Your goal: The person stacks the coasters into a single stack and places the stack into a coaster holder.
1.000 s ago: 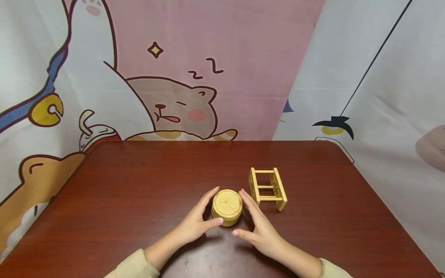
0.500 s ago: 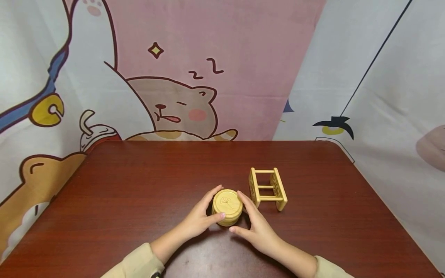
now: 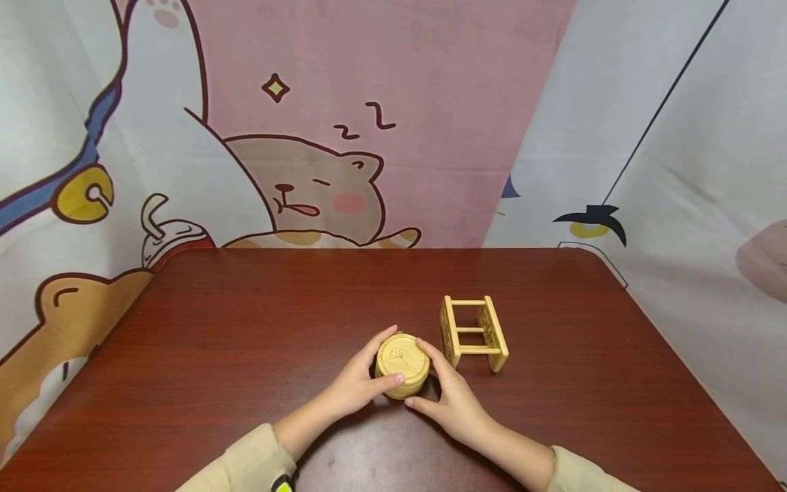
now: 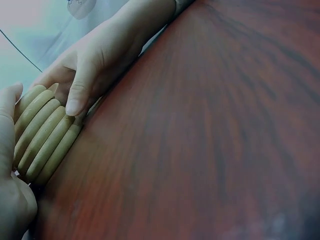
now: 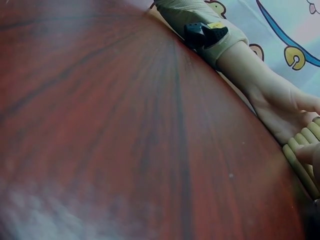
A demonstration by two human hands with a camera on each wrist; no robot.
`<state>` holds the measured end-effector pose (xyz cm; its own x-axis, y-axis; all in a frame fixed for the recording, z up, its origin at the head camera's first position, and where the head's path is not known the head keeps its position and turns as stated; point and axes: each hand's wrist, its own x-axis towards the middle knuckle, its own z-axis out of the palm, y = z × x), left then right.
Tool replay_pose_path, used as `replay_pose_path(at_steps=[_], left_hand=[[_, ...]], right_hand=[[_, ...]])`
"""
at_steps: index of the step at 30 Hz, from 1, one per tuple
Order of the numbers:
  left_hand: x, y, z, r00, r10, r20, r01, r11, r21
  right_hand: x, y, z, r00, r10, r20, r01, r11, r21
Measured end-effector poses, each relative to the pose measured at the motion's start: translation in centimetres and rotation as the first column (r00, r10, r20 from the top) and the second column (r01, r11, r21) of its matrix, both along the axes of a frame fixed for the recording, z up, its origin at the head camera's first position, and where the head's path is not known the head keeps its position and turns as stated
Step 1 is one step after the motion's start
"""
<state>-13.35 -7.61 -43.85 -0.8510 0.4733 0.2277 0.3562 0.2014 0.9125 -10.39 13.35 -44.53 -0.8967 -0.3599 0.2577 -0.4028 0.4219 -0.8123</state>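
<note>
A stack of round, pale wooden coasters [image 3: 401, 358] stands on the table, a ginkgo leaf engraved on the top one. My left hand [image 3: 355, 384] holds the stack from the left, fingers round its far side and thumb over the top's near edge. On the right side, my right hand [image 3: 456, 403] grips it, fingertips at the upper rim and thumb low at the front. The left wrist view shows the layered edges of the coasters [image 4: 44, 137] between both hands, with the right thumb [image 4: 80, 92] against them. Only part of the stack [image 5: 300, 150] shows in the right wrist view.
Just right of and behind the stack stands a pale wooden rack [image 3: 473, 331] with carved side panels and crossbars. The dark red-brown table [image 3: 246, 328] reaches back to a cartoon-printed cloth [image 3: 443, 123].
Both hands have closed in on the coaster stack. The left thumb moved onto the top's edge, and the right fingers came left against the rim. Stack and rack stay about where they were.
</note>
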Motion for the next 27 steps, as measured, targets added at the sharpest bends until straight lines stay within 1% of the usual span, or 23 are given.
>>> replay_pose_path(at_steps=[11,18,23,27], left_hand=[[-0.19,0.52,-0.07,0.999,-0.001,0.051,-0.001,0.999,0.034],[-0.1,0.79,0.01,0.992,-0.012,0.128,-0.001,0.996,0.095],[-0.11,0.92,-0.07,0.985,-0.031,0.172,0.007,0.99,0.141],[-0.13,0.96,-0.31,0.981,-0.036,0.191,0.005,0.986,0.165]], right_hand=[[-0.45,-0.17,0.02,0.997,-0.043,-0.07,0.046,0.998,0.044],[-0.46,-0.28,-0.04,0.992,-0.057,-0.109,0.063,0.997,0.049],[-0.37,-0.33,0.01,0.994,-0.057,-0.099,0.061,0.997,0.037],[-0.28,-0.34,0.06,0.994,-0.053,-0.091,0.055,0.998,0.018]])
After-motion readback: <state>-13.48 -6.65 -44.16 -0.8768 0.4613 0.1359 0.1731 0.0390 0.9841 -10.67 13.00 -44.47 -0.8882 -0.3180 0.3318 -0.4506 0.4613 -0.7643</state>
